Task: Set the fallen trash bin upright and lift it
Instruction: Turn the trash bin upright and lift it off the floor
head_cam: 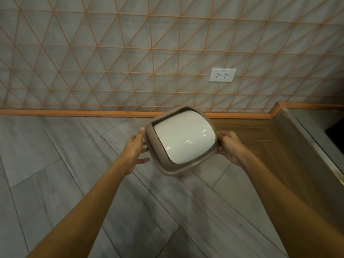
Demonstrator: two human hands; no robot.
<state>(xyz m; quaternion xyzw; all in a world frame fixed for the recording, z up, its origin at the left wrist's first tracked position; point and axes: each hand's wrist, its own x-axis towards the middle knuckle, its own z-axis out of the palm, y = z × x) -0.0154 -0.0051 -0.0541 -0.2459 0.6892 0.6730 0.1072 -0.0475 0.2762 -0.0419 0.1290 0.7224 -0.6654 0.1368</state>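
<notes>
Facing up, trash bin (pixel 184 140) held roughly upright.

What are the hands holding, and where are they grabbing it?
The trash bin, seen from above. The right hand grips its right edge with curled fingers; the left hand presses against its left edge, thumb on top, fingers reaching underneath.

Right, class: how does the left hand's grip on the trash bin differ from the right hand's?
The left hand presses the left side of the trash bin with fairly straight, spread fingers; the right hand curls its fingers round the right rim. The left hand shows over grey tiles, the right hand over brown wood. Both hold the bin at rim height.
</notes>
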